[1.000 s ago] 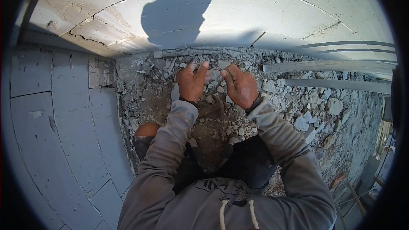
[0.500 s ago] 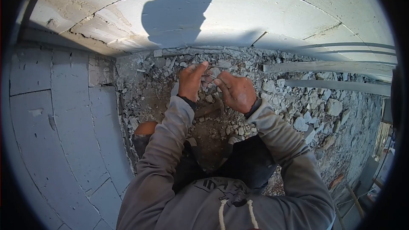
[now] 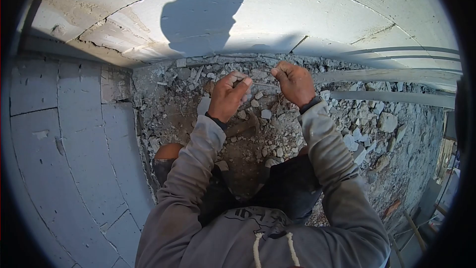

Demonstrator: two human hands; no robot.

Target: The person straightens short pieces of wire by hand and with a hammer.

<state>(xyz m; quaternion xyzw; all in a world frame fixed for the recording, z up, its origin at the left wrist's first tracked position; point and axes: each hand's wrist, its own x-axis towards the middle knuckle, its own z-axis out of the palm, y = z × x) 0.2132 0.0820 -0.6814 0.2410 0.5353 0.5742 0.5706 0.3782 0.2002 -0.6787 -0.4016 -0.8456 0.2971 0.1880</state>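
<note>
Over ground littered with rubble [image 3: 280, 139], near the foot of one pale block wall [image 3: 307, 10], two bare hands are raised. One thin wire [image 3: 265, 85] runs from the left hand [image 3: 228, 98] toward the right hand [image 3: 299, 87]. The left is nearly closed, pinching the wire between thumb and fingers. The right is curled, thumb beside forefinger; whether they meet or grip anything cannot be told. Since half a second ago, the right has moved up and away, widening the gap. Two long bars [image 3: 367, 76] lie rightward; two drawstrings [image 3: 292, 249] hang from one grey hooded top [image 3: 228, 240].
</note>
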